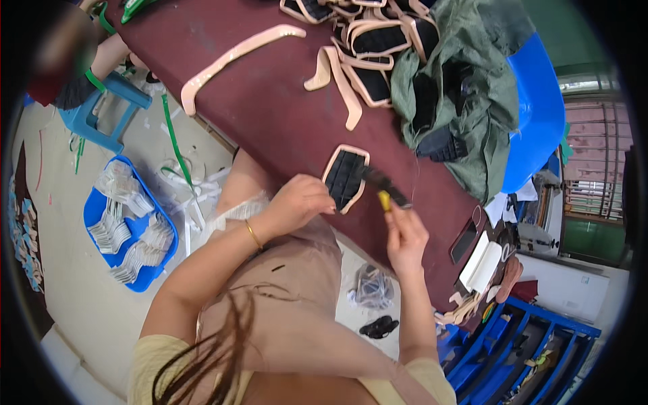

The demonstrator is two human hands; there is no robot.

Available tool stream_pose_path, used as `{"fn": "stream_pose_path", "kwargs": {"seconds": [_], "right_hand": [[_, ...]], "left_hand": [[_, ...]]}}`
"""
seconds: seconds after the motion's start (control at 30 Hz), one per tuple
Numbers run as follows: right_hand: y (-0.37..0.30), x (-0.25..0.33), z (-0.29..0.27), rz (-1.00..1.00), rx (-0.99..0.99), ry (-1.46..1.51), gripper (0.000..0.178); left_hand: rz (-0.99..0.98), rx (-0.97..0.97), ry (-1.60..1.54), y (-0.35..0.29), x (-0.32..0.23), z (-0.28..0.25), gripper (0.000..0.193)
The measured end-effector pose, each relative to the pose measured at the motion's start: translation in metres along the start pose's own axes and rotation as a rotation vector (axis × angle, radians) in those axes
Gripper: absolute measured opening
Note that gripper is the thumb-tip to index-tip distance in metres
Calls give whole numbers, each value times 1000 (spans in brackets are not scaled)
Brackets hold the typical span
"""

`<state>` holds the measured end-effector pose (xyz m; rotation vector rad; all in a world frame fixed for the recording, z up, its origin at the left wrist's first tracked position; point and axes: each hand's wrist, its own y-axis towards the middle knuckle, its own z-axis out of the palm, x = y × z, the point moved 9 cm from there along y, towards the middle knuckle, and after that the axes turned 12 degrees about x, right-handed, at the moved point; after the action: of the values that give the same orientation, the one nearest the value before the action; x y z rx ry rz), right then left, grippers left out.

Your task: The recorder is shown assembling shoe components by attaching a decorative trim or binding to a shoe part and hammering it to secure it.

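A black, ridged pad with a pink rim, shaped somewhat like a shoe sole, lies near the table's front edge. My left hand has its fingers closed at the pad's lower left edge. In my right hand is a hammer with a dark head and a yellow part on its handle. Slightly blurred, its head is just right of the pad; whether they touch I cannot tell. Beyond them, a long, bent pink strip and a shorter folded one rest on the table.
More pink-rimmed black pads are heaped on the dark red table. Beside them a green cloth sack leans against a blue tub. A phone lies right. A blue basket of white bundles and a blue stool stand left.
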<state>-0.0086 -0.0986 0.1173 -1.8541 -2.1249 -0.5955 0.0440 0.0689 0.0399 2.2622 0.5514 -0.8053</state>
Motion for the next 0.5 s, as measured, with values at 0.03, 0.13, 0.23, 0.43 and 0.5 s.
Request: {"fn": "stream_pose_path", "kwargs": {"seconds": [0.03, 0.13, 0.23, 0.43, 0.5], "right_hand": [[2, 8, -11, -67, -119, 5, 26], [0, -19, 0, -12, -40, 18, 32], [19, -28, 8, 94, 179, -36, 34], [24, -33, 15, 165, 198, -42, 31], [20, -8, -3, 75, 92, -33, 27]], "left_hand": [[-4, -17, 10, 0, -3, -3, 11], [-32, -3, -2, -3, -5, 0, 9], [-39, 9, 18, 2, 1, -4, 9], [-45, 40, 3, 3, 2, 0, 7], [-57, 51, 14, -3, 4, 1, 7]]}}
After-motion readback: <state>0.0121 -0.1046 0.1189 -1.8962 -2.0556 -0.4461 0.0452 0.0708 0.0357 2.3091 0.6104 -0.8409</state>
